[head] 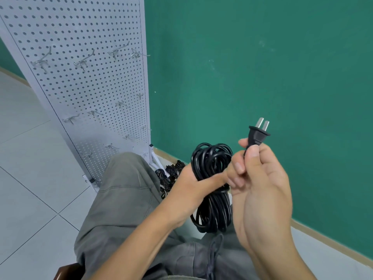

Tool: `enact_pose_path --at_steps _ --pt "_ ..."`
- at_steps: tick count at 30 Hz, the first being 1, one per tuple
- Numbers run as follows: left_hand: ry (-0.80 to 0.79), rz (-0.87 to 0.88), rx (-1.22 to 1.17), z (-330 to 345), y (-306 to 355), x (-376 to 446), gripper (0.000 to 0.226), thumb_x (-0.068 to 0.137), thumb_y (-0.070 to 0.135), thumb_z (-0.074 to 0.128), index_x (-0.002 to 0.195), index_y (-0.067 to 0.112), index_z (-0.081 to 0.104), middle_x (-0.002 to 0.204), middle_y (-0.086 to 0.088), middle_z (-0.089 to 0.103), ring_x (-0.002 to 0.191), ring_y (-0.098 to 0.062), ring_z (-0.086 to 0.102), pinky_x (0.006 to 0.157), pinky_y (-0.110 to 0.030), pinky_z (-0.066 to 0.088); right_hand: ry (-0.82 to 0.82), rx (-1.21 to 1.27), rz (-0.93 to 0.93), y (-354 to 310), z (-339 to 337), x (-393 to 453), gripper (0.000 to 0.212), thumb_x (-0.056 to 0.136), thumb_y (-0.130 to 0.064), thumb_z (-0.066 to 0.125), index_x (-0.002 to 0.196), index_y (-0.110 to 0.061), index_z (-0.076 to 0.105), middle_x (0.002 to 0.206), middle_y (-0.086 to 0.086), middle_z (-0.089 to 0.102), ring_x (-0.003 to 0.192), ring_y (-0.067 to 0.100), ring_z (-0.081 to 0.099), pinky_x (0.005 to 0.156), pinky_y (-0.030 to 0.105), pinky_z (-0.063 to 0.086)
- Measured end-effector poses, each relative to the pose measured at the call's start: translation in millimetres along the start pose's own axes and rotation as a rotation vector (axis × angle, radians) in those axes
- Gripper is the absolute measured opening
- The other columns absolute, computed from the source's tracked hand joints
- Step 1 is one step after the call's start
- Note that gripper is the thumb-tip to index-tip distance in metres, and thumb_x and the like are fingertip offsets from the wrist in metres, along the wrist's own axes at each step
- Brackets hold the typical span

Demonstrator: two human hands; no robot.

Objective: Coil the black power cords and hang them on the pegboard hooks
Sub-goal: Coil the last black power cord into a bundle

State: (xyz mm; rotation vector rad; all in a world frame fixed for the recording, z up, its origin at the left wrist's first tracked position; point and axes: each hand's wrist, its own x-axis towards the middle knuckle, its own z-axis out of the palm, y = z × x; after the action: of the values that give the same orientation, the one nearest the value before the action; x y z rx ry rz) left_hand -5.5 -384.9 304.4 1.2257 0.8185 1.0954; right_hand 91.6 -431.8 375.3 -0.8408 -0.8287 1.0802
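Green wall and pale floor tiles frame the coiled black cord (211, 186), held mid-air above the person's lap with the left hand (191, 186) gripping round its waist while the right hand (260, 178) pinches the plug (257, 136), prongs up. Coiling looks nearly finished; next the plug end probably needs tucking, then the bundle goes onto a bare hook (119, 51) on the pegboard (66, 27) to the left, with more cords (169, 174) waiting on the floor.
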Motion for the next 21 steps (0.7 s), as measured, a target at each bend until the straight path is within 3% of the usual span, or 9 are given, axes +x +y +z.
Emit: enact_pose_path --at_steps 3,6,10,14,19,21 --pt "0.091 -0.008 0.028 5.3 -9.5 2.4 0.024 0.091 0.019 0.073 0.096 -0.004 0.068 0.095 -0.030 0.069 0.084 -0.033 0.068 0.085 -0.042 0.059 0.072 -0.080 0.003 -1.3 -8.3 8.5 0.019 0.107 -0.016 0.039 0.097 -0.011 0.054 0.059 -0.006 0.040 0.048 0.007 0.025 0.047 0.019 0.025" --pt "0.209 -0.061 0.025 0.5 -16.0 4.5 0.034 0.082 0.033 0.072 0.094 0.001 0.067 0.094 -0.028 0.070 0.091 -0.047 0.069 0.089 -0.060 0.057 0.100 -0.160 0.048 -2.6 -28.8 26.1 0.019 0.110 -0.015 0.038 0.099 -0.011 0.053 0.059 -0.006 0.040 0.046 0.006 0.023 0.046 0.018 0.022" --pt "0.254 -0.096 0.028 -3.2 -23.1 4.8 0.036 0.076 0.042 0.073 0.087 0.008 0.067 0.091 -0.026 0.070 0.090 -0.047 0.070 0.089 -0.063 0.056 0.127 -0.150 0.122 -5.5 -55.6 48.0 0.016 0.110 -0.015 0.039 0.104 -0.009 0.053 0.062 -0.005 0.041 0.046 0.005 0.024 0.046 0.018 0.022" --pt "0.265 -0.072 0.057 0.9 -22.9 6.7 0.049 0.075 0.048 0.071 0.087 0.001 0.065 0.089 -0.029 0.068 0.087 -0.047 0.068 0.088 -0.062 0.056 0.091 -0.159 0.117 -15.7 -66.7 61.7 0.015 0.109 -0.012 0.041 0.106 -0.008 0.054 0.067 -0.002 0.045 0.047 0.006 0.027 0.047 0.018 0.027" --pt "0.286 -0.049 0.058 -16.2 -27.1 12.8 0.034 0.082 0.047 0.072 0.098 0.017 0.070 0.096 -0.013 0.074 0.096 -0.036 0.072 0.095 -0.060 0.054 -0.131 -0.427 -0.042 -15.8 -52.2 42.6 0.020 0.089 -0.020 0.061 0.103 -0.008 0.070 0.079 0.004 0.063 0.052 0.013 0.044 0.056 0.020 0.042" --pt "0.283 -0.046 0.054 -20.5 -29.1 14.4 0.036 0.084 0.047 0.072 0.108 0.019 0.068 0.104 -0.008 0.074 0.104 -0.031 0.071 0.099 -0.060 0.052 -0.128 -0.514 -0.112 -11.6 -43.8 28.5 0.019 0.085 -0.016 0.067 0.099 -0.007 0.075 0.075 0.011 0.062 0.053 0.015 0.054 0.059 0.018 0.047"
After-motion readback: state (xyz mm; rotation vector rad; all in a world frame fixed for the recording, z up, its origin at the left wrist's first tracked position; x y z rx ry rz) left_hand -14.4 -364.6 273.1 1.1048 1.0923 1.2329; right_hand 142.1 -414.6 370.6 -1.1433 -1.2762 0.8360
